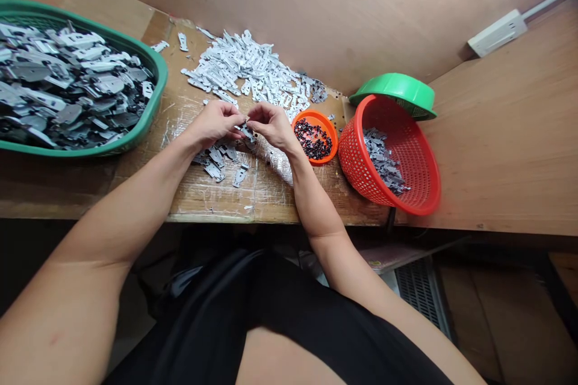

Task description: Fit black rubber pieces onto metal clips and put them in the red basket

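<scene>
My left hand (217,121) and my right hand (271,125) meet over the wooden bench (217,192), fingers pinched together on a small grey metal part (246,130) held between them. Just below the hands lies a small cluster of similar grey metal parts (219,159). A small orange bowl (326,124) of tiny dark pieces sits right beside my right hand. Behind the hands spreads a heap of light silver metal pieces (246,69).
A big green basket (156,81) full of grey metal plates stands at the left. A red mesh basket (406,192) with some grey parts leans at the right, against an overturned green bowl (397,89). A white power strip (497,32) lies on the side board.
</scene>
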